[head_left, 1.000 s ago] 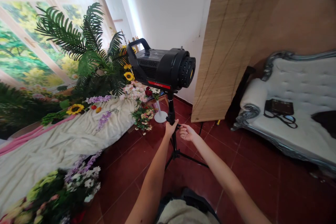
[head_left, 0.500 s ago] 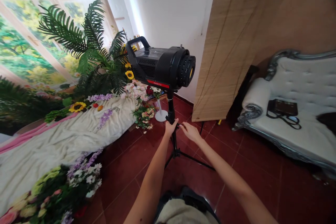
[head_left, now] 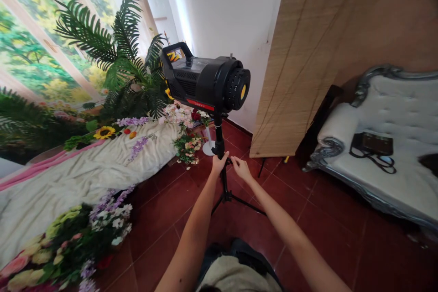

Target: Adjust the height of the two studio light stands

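A black studio light point(head_left: 205, 82) with a red stripe sits on top of a black tripod stand point(head_left: 224, 181), its round front facing right. My left hand point(head_left: 219, 163) is wrapped round the stand's pole below the light. Just to the right, my right hand point(head_left: 241, 168) is closed at a small knob on the stand's collar, its fingers pinched together. The knob is mostly hidden by the fingers. The stand's legs are spread on the red tiled floor point(head_left: 253, 232).
A cream cloth point(head_left: 147, 148) with flowers lies at left, beside a palm plant point(head_left: 126, 32). A bouquet point(head_left: 68, 246) is at lower left. Behind hangs a bamboo blind point(head_left: 284, 77). At right, a white sofa point(head_left: 379, 96) holds a brown bag point(head_left: 378, 143).
The light and the stand's top have shifted slightly left in view, along with both hands. My right hand's fingers have drawn closer together at the collar.
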The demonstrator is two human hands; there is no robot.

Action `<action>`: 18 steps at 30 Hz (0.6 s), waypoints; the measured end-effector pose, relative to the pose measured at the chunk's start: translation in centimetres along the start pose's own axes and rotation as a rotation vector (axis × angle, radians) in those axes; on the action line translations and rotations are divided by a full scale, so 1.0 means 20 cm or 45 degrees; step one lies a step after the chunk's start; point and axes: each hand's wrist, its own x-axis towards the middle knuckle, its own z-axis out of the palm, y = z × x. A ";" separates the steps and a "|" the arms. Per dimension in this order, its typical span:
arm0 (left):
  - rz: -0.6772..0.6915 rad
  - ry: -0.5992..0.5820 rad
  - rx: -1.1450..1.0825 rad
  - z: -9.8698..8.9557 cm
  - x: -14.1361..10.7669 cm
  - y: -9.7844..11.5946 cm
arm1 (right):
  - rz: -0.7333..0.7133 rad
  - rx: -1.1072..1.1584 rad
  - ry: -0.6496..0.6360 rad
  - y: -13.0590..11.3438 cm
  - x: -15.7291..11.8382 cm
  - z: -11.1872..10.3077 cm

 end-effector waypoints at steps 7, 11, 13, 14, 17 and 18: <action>0.000 0.124 -0.016 0.05 -0.05 0.04 | -0.061 -0.083 -0.098 0.02 0.01 -0.04; 0.129 0.236 0.019 0.09 -0.12 0.00 | -0.061 -0.075 -0.137 0.01 0.00 -0.06; 0.221 0.274 0.002 0.06 -0.20 -0.05 | -0.065 -0.126 -0.145 0.01 -0.02 -0.06; 0.244 0.280 -0.010 0.03 -0.26 -0.10 | -0.072 -0.158 -0.141 0.01 -0.03 -0.06; 0.059 0.249 -0.019 -0.15 -0.52 -0.31 | -0.097 -0.235 -0.119 0.02 -0.06 -0.06; -0.115 0.224 -0.014 -0.24 -0.64 -0.39 | -0.102 -0.251 -0.121 0.03 -0.07 -0.06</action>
